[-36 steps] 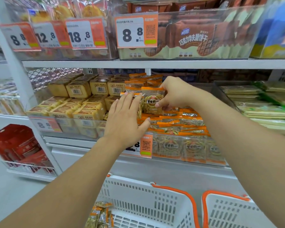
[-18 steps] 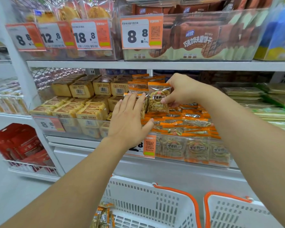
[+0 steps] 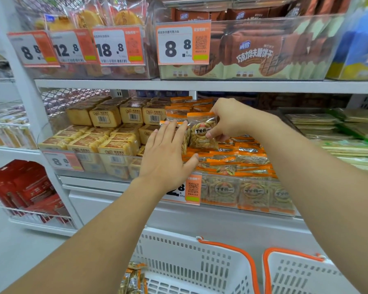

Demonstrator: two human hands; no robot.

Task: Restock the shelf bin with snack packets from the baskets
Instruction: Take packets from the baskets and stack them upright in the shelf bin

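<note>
Red packs [image 3: 23,187]: stacked in a wire rack low on the far left, under the neighbouring shelf.
Yellow cake blocks [image 3: 106,132]: rows of wrapped blocks in the clear bin just left of the snack bin, barcodes facing out.
Left hand [image 3: 168,153]: fingers straight and flat, palm turned toward the shelf, fingertips resting against an upright packet at the left side of the snack bin; it grips nothing.
Held packet [image 3: 202,132]: clear wrapper with an orange top band and a round printed label, upright above the pile, just right of the left fingertips.
Right hand [image 3: 229,119]: thumb and curled fingers pinch the held packet at its right edge.
Shelf bin [image 3: 253,194]: clear-fronted, on the middle shelf, heaped with orange-edged snack packets lying flat; a price tag hangs on its left front.
Left basket [image 3: 191,264]: white with an orange handle, below the shelf, a few packets showing in its left corner.
Right basket [image 3: 295,272]: white, orange-rimmed, just beside the first; its contents cannot be seen.
</note>
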